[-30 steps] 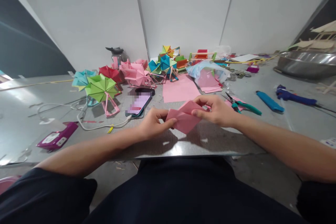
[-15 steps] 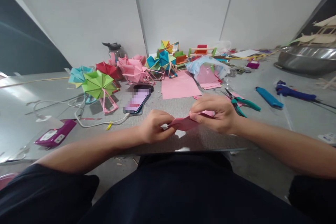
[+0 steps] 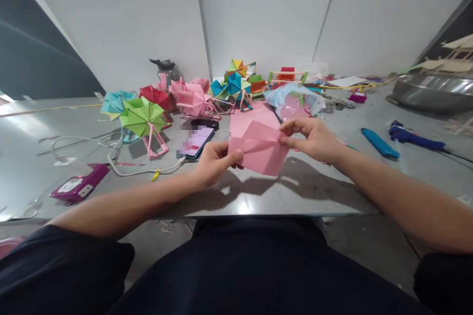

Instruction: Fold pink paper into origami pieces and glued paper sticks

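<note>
Head | left hand [image 3: 218, 161], right hand [image 3: 306, 139] | each pinching folded pink paper [image 3: 260, 150]

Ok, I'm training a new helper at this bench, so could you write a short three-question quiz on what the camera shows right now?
1. What do the left hand and right hand both hold?
A) the steel basin
B) a creased pink sheet
C) the blue glue gun

2. True or false: the phone lies to the right of the purple socket block.

3. Fill in the colour: the frame at the front of the green paper wheel is ____.

Key: 1 B; 2 true; 3 pink.
</note>
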Motion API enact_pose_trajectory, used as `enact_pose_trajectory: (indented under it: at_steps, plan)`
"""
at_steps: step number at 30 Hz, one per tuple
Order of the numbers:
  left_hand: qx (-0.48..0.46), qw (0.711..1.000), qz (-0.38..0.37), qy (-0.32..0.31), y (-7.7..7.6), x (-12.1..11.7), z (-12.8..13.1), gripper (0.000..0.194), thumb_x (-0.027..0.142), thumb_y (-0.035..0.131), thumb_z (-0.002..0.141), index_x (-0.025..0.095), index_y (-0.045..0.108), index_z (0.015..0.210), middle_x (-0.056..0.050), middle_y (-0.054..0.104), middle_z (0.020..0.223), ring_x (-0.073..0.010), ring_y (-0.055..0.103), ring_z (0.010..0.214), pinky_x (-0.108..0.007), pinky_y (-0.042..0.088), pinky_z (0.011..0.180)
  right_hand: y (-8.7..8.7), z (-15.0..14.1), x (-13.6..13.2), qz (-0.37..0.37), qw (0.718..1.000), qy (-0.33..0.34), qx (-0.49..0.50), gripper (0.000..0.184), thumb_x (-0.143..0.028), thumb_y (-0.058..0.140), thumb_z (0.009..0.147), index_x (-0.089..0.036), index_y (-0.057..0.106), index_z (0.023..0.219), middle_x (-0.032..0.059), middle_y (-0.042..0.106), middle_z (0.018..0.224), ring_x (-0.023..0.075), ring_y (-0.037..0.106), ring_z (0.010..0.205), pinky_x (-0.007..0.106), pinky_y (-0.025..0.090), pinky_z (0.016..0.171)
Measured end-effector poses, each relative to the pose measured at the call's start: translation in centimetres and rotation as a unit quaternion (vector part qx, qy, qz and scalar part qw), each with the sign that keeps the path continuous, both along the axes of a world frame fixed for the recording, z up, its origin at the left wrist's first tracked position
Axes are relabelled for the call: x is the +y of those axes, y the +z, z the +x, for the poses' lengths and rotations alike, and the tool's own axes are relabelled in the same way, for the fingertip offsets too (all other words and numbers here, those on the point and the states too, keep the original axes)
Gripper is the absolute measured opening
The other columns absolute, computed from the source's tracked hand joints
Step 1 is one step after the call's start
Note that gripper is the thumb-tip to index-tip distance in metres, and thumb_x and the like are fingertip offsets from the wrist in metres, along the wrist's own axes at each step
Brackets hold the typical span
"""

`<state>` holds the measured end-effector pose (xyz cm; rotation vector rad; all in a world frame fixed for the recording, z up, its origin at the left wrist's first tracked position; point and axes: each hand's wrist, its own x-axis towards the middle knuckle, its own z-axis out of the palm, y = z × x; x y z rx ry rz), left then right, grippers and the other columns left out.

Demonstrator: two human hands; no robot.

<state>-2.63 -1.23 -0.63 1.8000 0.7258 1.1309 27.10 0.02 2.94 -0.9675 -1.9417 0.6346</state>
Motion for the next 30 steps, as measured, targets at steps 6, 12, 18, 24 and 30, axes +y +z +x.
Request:
enact_pose_trajectory:
  at_steps: [6,12,18,24,30]
  plan:
    - [0.038,0.999,-0.013,0.02,-0.7,1.5,-0.1,0.026,0.04,0.077,0.09,0.014,0.072,0.094,-0.003,0.073,0.076,-0.0133,0.067,0.064,-0.024,0.053,0.057,-2.0,-0.2,1.7,-0.088,0.994,0.046,-0.041,0.047,-0.056,0.079,0.084,-0.019,0.074,0.111,0.003,0.072,0.079,0.0185,0.067,0.073,0.034,0.055,0.068]
    - [0.175,0.952,0.227,0.106,-0.9,0.5,-0.6,0.011,0.025,0.067,0.094,0.016,0.074,0.093,0.002,0.065,0.07,-0.0112,0.055,0.062,-0.024,0.044,0.059,-2.4,-0.9,0.2,0.155,0.983,0.064,-0.073,0.052,-0.047,0.073,0.097,-0.03,0.062,0.144,0.011,0.071,0.132,0.0231,0.071,0.101,0.045,0.06,0.095]
    - [0.194,0.925,0.307,0.107,-1.0,-0.1,-0.8,0.015,0.027,0.065,0.099,0.018,0.076,0.102,0.001,0.069,0.072,-0.0101,0.055,0.059,-0.023,0.043,0.058,-2.2,-1.5,-1.0,0.305,0.941,0.105,-0.102,0.056,-0.033,0.071,0.099,-0.04,0.057,0.153,0.01,0.062,0.151,0.0289,0.064,0.131,0.05,0.057,0.107]
    - [0.195,0.924,0.31,0.109,-0.9,-0.2,-0.7,0.016,0.027,0.064,0.099,0.017,0.076,0.101,-0.001,0.073,0.076,-0.0108,0.058,0.06,-0.023,0.046,0.059,-2.6,-1.0,-0.9,0.326,0.93,0.062,-0.158,0.056,-0.038,0.074,0.097,-0.041,0.06,0.151,0.0096,0.055,0.162,0.031,0.069,0.123,0.056,0.053,0.109]
    - [0.196,0.903,0.369,0.099,-1.2,-0.1,-0.7,0.017,0.028,0.064,0.103,0.018,0.075,0.11,-0.001,0.074,0.075,-0.0115,0.064,0.062,-0.023,0.05,0.062,-2.3,-1.3,-1.4,0.357,0.92,0.085,-0.137,0.046,-0.037,0.07,0.099,-0.038,0.062,0.144,0.0108,0.056,0.159,0.0279,0.071,0.117,0.053,0.056,0.104]
